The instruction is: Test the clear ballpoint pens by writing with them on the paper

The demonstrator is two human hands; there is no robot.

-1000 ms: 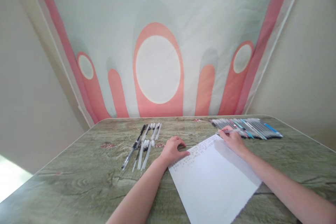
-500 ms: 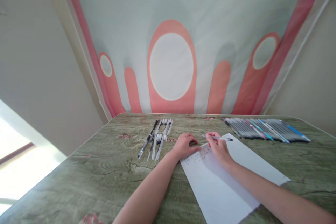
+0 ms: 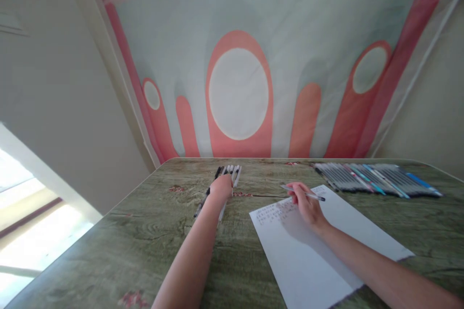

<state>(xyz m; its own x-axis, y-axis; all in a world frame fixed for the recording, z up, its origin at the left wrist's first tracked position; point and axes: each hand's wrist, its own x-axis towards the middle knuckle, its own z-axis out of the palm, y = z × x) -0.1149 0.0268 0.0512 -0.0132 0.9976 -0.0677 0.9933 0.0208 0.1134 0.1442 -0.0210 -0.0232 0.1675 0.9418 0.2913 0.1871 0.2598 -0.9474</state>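
Note:
My right hand (image 3: pixel 304 203) is closed on a slim pen (image 3: pixel 314 196) with a clear barrel and a dark end. It is held at a slant over the white sheet of paper (image 3: pixel 311 251), whose upper left part bears rows of small dark writing. My left hand (image 3: pixel 222 187) lies over the small group of pens (image 3: pixel 237 174) left of the paper. Its fingers point away from me and are mostly hidden behind the back of the hand, so whether they grip a pen does not show.
A long row of pens (image 3: pixel 348 178), mostly grey with a few pink, teal and blue ones, lies side by side at the table's back right. The wood-grain table (image 3: pixel 145 236) ends at a wall with a pink and pale green covering (image 3: pixel 282 58).
My left hand has left the paper and moved left onto the small pen group. My right hand keeps the pen over the sheet. The view has shifted slightly.

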